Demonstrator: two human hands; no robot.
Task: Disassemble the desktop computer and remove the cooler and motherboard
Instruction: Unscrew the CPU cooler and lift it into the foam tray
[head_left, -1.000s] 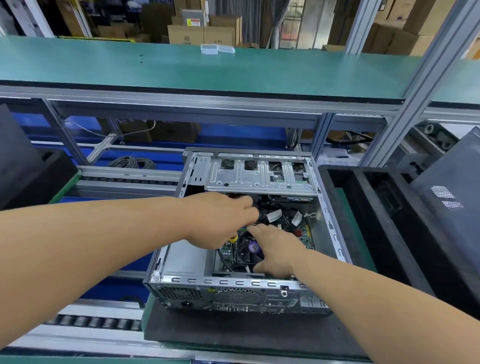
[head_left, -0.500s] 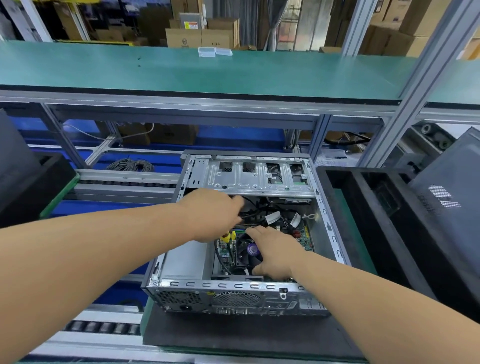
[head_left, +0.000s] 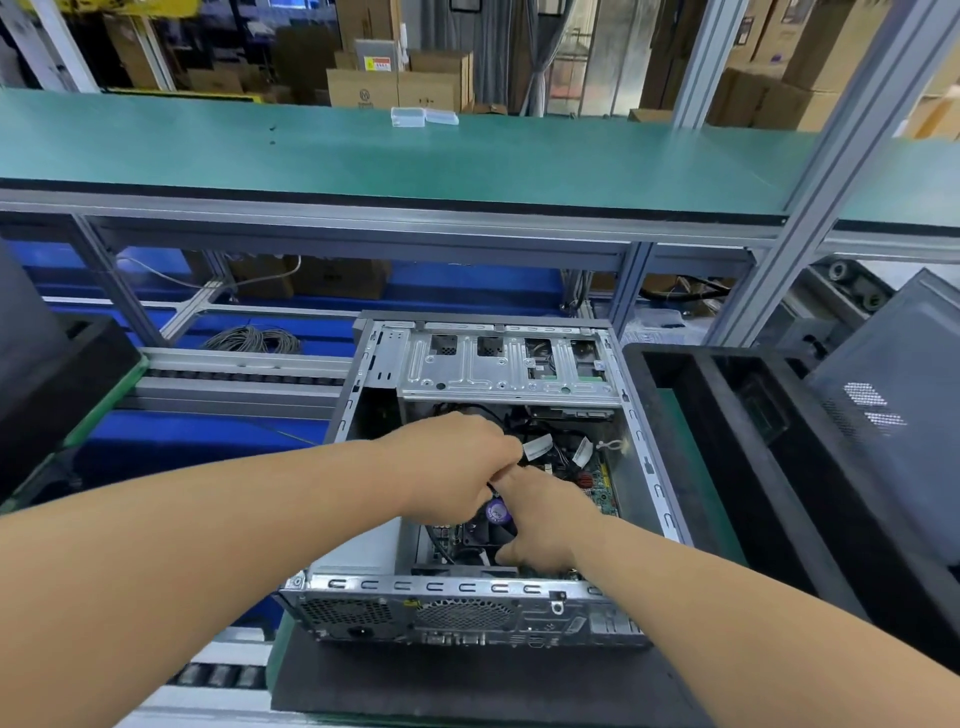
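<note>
**Both hands inside the open computer case**

Green workbench shelving ran behind the computer case, which lay open on a dark mat. Left of the case sat a black tray. Inside the case, the left hand curled around black cables; just right of it, the right hand rested on the cooler, its grip hidden. Cables crossed above the cooler, likely obstructing removal. Further right stood a black bin.
</note>
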